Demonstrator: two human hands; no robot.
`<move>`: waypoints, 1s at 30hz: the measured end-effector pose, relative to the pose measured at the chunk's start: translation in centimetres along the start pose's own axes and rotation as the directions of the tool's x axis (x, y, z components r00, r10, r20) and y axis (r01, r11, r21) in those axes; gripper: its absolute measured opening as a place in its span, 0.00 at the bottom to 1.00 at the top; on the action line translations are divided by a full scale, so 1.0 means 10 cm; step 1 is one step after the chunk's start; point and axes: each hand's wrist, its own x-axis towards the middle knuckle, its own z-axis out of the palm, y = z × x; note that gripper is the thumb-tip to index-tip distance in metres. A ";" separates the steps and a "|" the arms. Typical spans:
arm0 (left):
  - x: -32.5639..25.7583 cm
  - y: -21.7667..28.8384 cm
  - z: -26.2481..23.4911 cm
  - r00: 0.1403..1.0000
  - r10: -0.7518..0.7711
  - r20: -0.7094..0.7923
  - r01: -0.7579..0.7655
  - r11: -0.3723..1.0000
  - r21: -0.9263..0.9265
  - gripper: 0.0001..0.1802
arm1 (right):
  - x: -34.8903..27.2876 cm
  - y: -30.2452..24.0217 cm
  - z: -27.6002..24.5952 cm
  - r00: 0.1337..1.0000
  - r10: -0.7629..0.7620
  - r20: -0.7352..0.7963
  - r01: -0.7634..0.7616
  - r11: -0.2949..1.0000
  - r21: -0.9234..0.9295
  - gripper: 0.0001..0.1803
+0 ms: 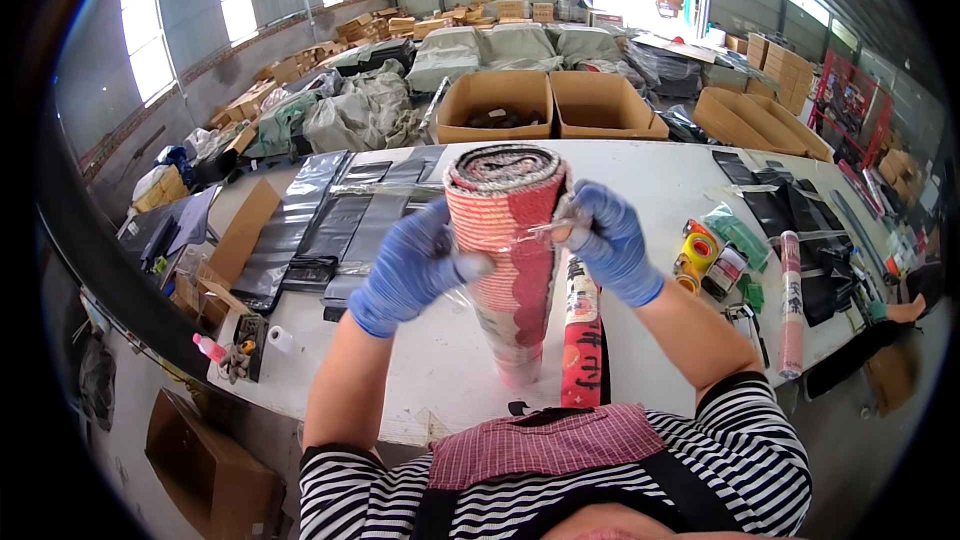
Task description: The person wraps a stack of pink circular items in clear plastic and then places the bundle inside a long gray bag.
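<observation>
We do best to steady the rolled mat [506, 290] with our left hand [405, 265], half-curled around its side, and smooth flat the clear film [543, 231] pinched in our right hand [612, 245].

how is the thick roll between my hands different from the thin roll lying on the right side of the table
The thick roll is much wider; the thin roll is slim. The thick roll stands on end with its coiled top showing, while the thin roll lies on the table. The thick roll is between your gloved hands; the thin roll is out of their grasp. Both are rolled up, with reddish colouring.
</observation>
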 end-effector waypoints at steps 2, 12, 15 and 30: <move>-0.02 0.17 -0.11 0.984 0.135 -0.118 -0.136 0.991 -0.001 0.48 | -0.12 0.14 0.15 0.998 -0.027 0.050 0.029 0.999 -0.036 0.17; 0.18 0.19 -0.55 0.927 0.183 -0.327 -0.136 0.978 0.161 0.18 | -0.66 0.52 0.27 0.829 -0.105 0.549 0.304 0.909 -0.286 0.11; 0.02 -0.04 -1.04 0.794 0.158 -0.587 -0.112 0.987 0.113 0.19 | -2.41 1.09 -0.15 0.404 0.449 0.797 0.307 0.754 -0.580 0.09; 0.95 -1.02 -1.91 0.557 -0.131 -0.820 0.309 0.949 0.059 0.23 | -6.54 -2.13 -3.55 -0.518 0.633 -0.575 0.122 -0.611 -0.782 0.19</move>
